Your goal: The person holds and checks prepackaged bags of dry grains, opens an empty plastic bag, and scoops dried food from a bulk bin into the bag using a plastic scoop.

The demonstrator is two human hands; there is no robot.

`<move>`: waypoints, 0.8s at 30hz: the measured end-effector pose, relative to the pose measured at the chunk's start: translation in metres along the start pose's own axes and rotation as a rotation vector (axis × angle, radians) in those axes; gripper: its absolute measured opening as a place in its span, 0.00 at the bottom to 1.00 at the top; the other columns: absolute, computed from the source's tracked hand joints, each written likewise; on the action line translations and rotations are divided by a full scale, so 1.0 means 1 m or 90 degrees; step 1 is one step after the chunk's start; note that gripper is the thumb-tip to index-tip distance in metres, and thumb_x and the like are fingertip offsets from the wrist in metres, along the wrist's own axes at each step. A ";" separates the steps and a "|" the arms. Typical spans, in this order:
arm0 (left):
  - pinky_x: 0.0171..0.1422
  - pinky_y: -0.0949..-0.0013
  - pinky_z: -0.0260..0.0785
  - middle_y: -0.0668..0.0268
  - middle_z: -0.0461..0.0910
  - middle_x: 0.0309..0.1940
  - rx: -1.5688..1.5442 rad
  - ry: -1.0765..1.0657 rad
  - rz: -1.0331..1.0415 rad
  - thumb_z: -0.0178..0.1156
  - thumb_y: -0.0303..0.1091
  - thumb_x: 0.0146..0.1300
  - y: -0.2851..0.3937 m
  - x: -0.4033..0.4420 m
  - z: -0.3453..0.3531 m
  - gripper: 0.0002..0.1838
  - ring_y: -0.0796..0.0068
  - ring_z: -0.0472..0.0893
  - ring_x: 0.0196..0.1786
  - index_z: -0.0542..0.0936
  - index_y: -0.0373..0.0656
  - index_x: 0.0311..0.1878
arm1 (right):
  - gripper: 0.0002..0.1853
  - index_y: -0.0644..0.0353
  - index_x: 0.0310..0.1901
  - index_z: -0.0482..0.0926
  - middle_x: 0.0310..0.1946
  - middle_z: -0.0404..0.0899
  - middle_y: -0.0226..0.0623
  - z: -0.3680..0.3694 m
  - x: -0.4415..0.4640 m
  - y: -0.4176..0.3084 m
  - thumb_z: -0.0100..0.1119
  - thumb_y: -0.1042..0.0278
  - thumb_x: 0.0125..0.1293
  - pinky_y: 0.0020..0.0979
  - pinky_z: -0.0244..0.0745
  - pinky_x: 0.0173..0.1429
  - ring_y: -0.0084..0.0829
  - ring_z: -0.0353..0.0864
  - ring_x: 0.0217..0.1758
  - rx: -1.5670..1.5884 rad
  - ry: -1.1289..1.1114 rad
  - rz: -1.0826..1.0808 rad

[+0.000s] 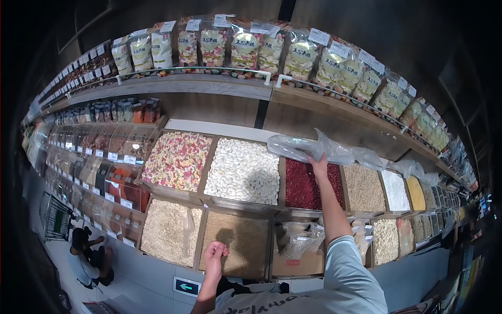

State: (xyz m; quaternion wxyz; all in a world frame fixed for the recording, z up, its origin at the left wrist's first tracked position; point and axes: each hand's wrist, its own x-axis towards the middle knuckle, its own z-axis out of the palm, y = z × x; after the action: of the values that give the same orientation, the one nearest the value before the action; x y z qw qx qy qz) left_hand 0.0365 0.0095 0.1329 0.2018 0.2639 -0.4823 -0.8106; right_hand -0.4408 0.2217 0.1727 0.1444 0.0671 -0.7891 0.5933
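Note:
My right hand [318, 165] reaches over a bin of dark red beans [301, 183] at the back row. Its fingers are closed on a clear plastic sheet [293, 146], which lies bunched along the back edge of the bins. Low in front of me, my left hand [214, 255] is curled into a loose fist, with nothing showing in it. It hovers above the near edge of a bin of brown grain [235, 238]. White beans [241, 170] fill the bin left of the red ones.
Mixed pink and cream flakes [177, 159], pale oats [166, 227] and tan grain [363, 186] fill other bins. Packaged bags [303, 55] line the shelf above. A box of bagged goods [298, 243] stands in the front row. A person [90, 259] crouches at left near a cart [56, 220].

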 end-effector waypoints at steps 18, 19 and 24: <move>0.44 0.75 0.67 0.70 0.75 0.29 0.081 -0.139 -0.007 0.53 0.27 0.72 0.053 0.065 -0.103 0.06 0.82 0.74 0.35 0.75 0.40 0.36 | 0.15 0.62 0.47 0.80 0.40 0.82 0.54 0.073 -0.054 -0.054 0.61 0.67 0.59 0.50 0.78 0.48 0.59 0.82 0.43 -0.622 -0.150 -0.087; 0.44 0.76 0.67 0.70 0.75 0.29 0.093 -0.125 -0.010 0.53 0.27 0.71 0.053 0.060 -0.106 0.06 0.82 0.74 0.35 0.75 0.40 0.36 | 0.13 0.61 0.45 0.81 0.39 0.82 0.55 0.073 -0.042 -0.053 0.60 0.70 0.58 0.50 0.78 0.48 0.59 0.82 0.44 -0.536 -0.063 -0.100; 0.45 0.76 0.68 0.70 0.76 0.29 0.117 -0.103 0.020 0.53 0.27 0.71 0.057 0.053 -0.134 0.05 0.82 0.74 0.35 0.75 0.40 0.37 | 0.14 0.66 0.46 0.80 0.37 0.83 0.54 0.081 0.013 -0.065 0.62 0.71 0.59 0.48 0.77 0.50 0.58 0.82 0.43 -0.421 0.038 -0.260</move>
State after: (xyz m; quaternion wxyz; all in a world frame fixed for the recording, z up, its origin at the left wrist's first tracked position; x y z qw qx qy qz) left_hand 0.0830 -0.1376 0.1187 0.1497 0.2078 -0.5733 -0.7783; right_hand -0.4470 0.1263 0.2158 0.2966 0.1555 -0.9035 0.2674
